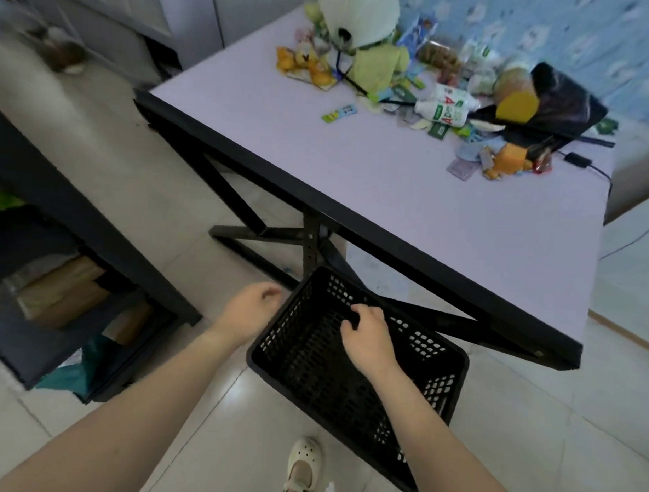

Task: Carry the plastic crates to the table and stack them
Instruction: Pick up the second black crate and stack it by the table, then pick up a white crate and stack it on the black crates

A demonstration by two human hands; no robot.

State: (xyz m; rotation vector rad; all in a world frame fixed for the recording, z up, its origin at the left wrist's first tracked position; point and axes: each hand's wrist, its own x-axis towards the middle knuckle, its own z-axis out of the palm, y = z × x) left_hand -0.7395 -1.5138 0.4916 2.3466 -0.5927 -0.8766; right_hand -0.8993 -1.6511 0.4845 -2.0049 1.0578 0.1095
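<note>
A black perforated plastic crate [311,359] hangs tilted in the air below the near corner of the lilac-topped table [409,197]. My right hand [367,335] is inside the crate, its fingers closed over the far rim. At the crate's left rim is my left hand [247,309], with fingers loosely curled; whether it grips the rim is unclear. Another dark crate-like box [563,107] lies tilted on the table's far right among the clutter.
Toys, bottles [445,106], packets and a cable cover the far half of the table. The table's black frame and legs [312,245] stand just beyond the crate. A dark shelf unit [57,258] with boxes stands at left. My shoe [302,466] is on the tiled floor.
</note>
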